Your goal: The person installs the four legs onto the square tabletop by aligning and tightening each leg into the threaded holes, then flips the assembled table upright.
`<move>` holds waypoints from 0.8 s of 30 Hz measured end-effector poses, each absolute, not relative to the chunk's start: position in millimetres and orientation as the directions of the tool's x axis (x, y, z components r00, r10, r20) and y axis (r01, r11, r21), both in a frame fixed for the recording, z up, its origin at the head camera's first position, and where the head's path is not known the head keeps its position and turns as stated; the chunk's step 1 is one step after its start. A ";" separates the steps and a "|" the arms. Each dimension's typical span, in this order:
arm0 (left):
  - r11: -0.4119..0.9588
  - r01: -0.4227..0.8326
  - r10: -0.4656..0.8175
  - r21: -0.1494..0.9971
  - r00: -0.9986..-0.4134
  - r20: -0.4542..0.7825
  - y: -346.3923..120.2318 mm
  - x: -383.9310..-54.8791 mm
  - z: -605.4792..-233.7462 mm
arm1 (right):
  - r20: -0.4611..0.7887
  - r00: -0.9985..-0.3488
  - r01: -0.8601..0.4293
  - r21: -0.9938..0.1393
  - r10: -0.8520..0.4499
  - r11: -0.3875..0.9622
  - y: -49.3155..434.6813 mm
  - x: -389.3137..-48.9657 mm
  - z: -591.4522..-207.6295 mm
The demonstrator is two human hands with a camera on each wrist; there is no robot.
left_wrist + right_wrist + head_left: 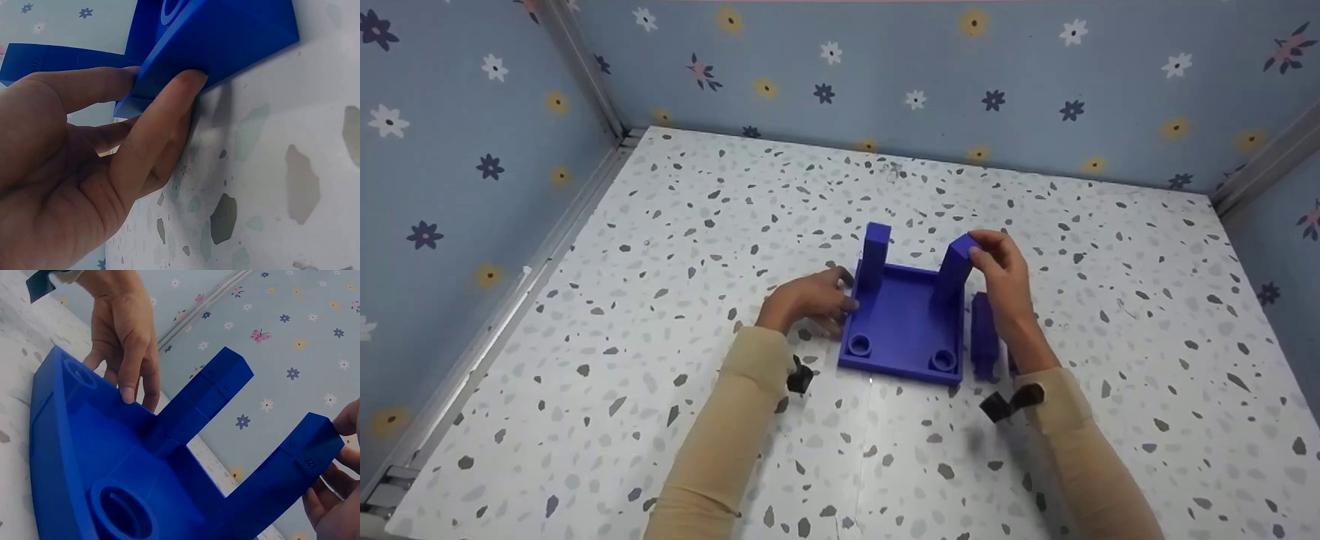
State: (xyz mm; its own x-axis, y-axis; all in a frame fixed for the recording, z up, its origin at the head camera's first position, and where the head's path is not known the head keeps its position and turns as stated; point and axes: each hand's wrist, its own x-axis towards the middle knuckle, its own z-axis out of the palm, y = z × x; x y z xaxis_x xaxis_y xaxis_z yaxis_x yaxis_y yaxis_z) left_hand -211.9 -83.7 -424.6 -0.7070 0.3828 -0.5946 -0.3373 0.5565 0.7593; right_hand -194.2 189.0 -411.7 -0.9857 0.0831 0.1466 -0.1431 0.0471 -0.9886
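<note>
A blue square tray-like base (904,319) lies on the table, with a raised rim and round sockets in its two near corners. Along its left wall is my left hand (814,300), the thumb over the rim and the fingers (157,124) against the outside. One square blue post (876,251) stands upright in the far left corner. At the far right corner, a second blue post (954,266) leans slightly right. My right hand (1006,281) grips its top end between thumb and fingers. Raised marks show on both posts in the right wrist view.
Another blue post (983,337) lies on the table just right of the base, partly beneath my right forearm. The speckled white tabletop (735,210) ends at flowered panels (870,67) behind and at both sides. A black wrist mount (1011,403) hangs from the right sleeve.
</note>
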 end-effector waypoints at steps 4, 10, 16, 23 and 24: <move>0.560 -0.334 0.381 0.758 -0.709 -0.594 -84.9 -211.8 -425.4 | 0.137 -0.990 -0.138 -0.990 0.038 -0.011 188.6 -197.7 -410.0; 0.563 -0.324 0.384 0.761 -0.712 -0.587 -85.2 -211.4 -425.7 | 0.135 -0.990 -0.127 -0.983 -0.050 -0.136 191.3 -200.8 -409.9; 0.558 -0.329 0.381 0.761 -0.713 -0.588 -84.0 -212.2 -426.6 | 0.138 -0.989 -0.130 -0.985 -0.059 -0.116 194.6 -199.7 -410.7; 0.597 -0.310 0.371 0.740 -0.711 -0.597 -84.6 -213.2 -427.5 | 0.146 -0.989 -0.146 -0.989 0.001 0.003 195.0 -197.6 -413.7; 0.600 -0.311 0.369 0.737 -0.709 -0.600 -84.7 -212.8 -427.1 | 0.146 -0.989 -0.146 -0.989 0.008 0.015 194.7 -196.9 -413.7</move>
State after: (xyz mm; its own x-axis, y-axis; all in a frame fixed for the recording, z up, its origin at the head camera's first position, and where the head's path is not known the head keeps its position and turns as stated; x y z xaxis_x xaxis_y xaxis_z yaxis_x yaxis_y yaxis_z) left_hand -212.8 -84.7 -427.1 -0.7094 0.3694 -0.6003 -0.3111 0.6001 0.7369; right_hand -196.9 194.7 -413.7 -0.9893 0.0078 0.1459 -0.1457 0.0151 -0.9892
